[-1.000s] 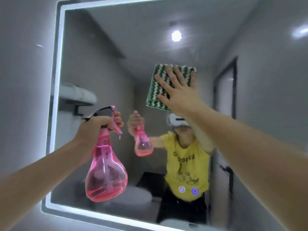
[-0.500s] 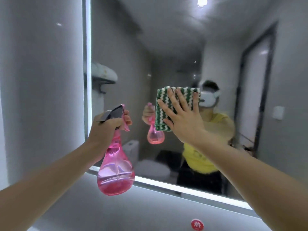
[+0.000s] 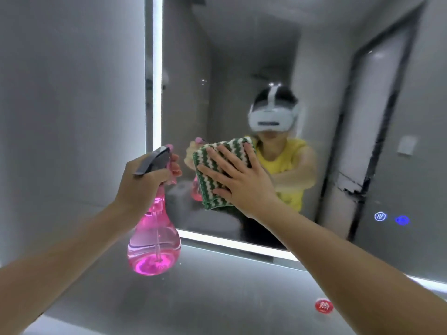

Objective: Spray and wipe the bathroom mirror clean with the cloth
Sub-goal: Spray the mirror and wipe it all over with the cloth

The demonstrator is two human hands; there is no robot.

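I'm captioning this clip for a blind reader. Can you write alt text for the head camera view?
A person's right hand presses a folded green-and-white striped cloth flat against a lit-edged bathroom mirror. Their left hand grips a pink spray bottle by its trigger, held upright near the mirror's lower left corner.

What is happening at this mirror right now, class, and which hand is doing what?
A person is cleaning a lit bathroom mirror. The right hand presses a green and white striped cloth flat against the glass, low and near the left edge. The left hand grips a pink spray bottle by its trigger head, held upright in front of the wall beside the mirror. Whether it is spraying cannot be told.
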